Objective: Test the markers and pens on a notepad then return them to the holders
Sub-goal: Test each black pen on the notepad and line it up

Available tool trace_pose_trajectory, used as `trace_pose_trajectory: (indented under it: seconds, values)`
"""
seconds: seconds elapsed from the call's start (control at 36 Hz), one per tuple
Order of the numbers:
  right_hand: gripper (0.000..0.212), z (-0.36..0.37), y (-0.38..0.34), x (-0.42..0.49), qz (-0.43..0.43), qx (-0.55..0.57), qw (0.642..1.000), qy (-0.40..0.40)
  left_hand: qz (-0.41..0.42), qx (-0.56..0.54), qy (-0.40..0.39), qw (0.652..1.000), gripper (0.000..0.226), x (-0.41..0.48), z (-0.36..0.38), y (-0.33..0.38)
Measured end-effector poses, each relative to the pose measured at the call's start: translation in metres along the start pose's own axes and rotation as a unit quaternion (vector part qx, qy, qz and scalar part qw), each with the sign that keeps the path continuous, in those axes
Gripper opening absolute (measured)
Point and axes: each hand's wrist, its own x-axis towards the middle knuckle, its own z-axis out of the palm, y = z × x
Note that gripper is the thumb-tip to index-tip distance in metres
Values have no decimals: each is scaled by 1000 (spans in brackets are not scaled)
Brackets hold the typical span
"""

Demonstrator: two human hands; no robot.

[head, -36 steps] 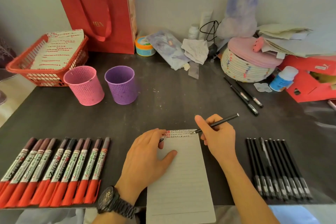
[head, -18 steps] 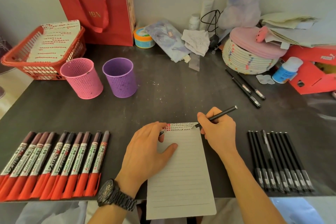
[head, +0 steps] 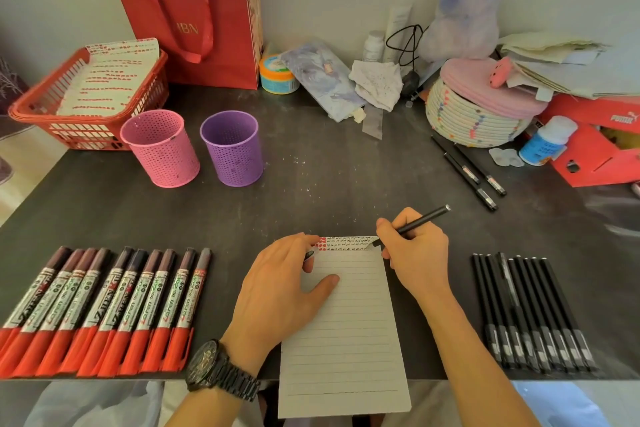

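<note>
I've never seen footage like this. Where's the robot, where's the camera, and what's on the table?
No robot here: a person works with bare hands, and the single camera sits on their head, looking down. The left hand rests on a lined notepad; something small and dark peeks from under its fingers, too hidden to name. The right hand grips a black pen, its tip at the pad's top, where small test marks run. On the dark table lie red markers at left and black pens at right. Behind stand a pink holder and a purple holder.
</note>
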Motion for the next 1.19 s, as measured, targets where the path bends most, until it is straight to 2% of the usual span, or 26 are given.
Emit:
trace_pose_trajectory:
  seconds: [0.14, 0.31, 0.44, 0.72, 0.86, 0.94, 1.19]
  values:
    - [29, 0, -2, 0, 4, -3, 1000, -1, 2, -2, 6, 1000, 31, 0, -1, 1]
    - [29, -1, -4, -1, 6, -2, 1000, 3, 2, -2, -2, 1000, 37, 0, -1, 1]
    - [28, -1, -5, -1, 4, -3, 1000, 10, 2, -4, 3, 1000, 30, 0, -2, 2]
    - [28, -1, -4, -1, 12, -6, 1000, 9, 2, -7, 3, 1000, 34, 0, -1, 2]
    - [29, -1, -5, -2, 2, -9, 1000, 13, 2, -2, -9, 1000, 50, 1, -1, 1]
    - [29, -1, -4, -1, 0, -7, 1000, 8, 0, 0, -13, 1000, 50, 1, -1, 2]
    - [35, -8, -9, -4, 40, 141, 986, 74, 9, 5, -2, 1000, 45, 0, -1, 1]
